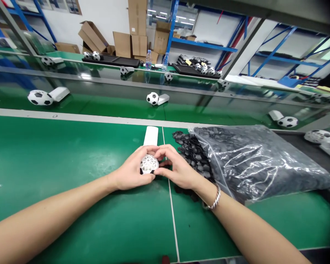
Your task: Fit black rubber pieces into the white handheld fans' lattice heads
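Observation:
My left hand [132, 169] is wrapped round a small white soccer-ball-shaped shell [149, 164] with an open lattice face and black patches along its lower edge. My right hand [178, 168] grips the shell's right side, thumb at the lower right and fingers bent over the top. Whether a small part sits between those fingers is hidden. A white flat arm [151, 135] sticks out beyond the hands, apparently joined to the shell. Right beside my right hand lies a heap of small black pieces [196, 156], spilling from a clear plastic bag [253, 161].
Beyond the pale edge strip runs a green conveyor belt [104, 102] carrying soccer-ball units, such as a ball with a white arm [40, 98]. Black trays [112, 60] and water bottles [148, 60] stand behind. At far right, a black tray [294, 141] holds white ball parts.

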A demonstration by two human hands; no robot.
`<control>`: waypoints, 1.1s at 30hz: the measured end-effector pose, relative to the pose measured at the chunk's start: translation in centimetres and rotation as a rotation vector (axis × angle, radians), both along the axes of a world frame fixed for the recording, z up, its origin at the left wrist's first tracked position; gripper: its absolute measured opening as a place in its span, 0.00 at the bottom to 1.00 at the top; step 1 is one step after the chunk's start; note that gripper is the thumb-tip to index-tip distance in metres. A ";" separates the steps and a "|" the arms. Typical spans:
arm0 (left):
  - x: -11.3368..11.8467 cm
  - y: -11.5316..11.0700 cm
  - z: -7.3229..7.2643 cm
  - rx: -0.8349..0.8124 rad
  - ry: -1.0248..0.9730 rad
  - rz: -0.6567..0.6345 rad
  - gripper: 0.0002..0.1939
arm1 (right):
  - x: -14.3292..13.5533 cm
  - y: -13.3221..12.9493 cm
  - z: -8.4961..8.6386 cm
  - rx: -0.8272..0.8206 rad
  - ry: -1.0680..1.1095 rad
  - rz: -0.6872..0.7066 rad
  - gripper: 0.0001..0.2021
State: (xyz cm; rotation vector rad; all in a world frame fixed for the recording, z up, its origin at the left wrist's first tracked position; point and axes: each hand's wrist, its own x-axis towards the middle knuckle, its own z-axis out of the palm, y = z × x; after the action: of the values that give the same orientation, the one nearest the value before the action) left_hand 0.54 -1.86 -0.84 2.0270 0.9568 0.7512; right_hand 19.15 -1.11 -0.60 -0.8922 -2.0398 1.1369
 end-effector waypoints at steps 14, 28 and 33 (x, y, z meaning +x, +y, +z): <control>-0.5 0.6 0.5 0.042 0.099 0.093 0.24 | 1.5 0.1 1.7 0.310 -0.773 -0.053 0.04; -2.1 1.3 1.5 -0.089 0.130 -0.016 0.30 | 1.4 -0.1 0.5 0.334 -0.470 -0.202 0.07; -2.7 1.7 2.1 -0.113 0.159 -0.149 0.30 | 0.3 -0.5 1.2 0.159 -0.207 -0.176 0.03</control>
State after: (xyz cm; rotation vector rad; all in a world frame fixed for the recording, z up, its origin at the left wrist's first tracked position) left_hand -2.15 -0.16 1.25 2.0557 0.9033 0.4514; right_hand 19.41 -1.63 0.59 -1.1216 -2.1321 0.8041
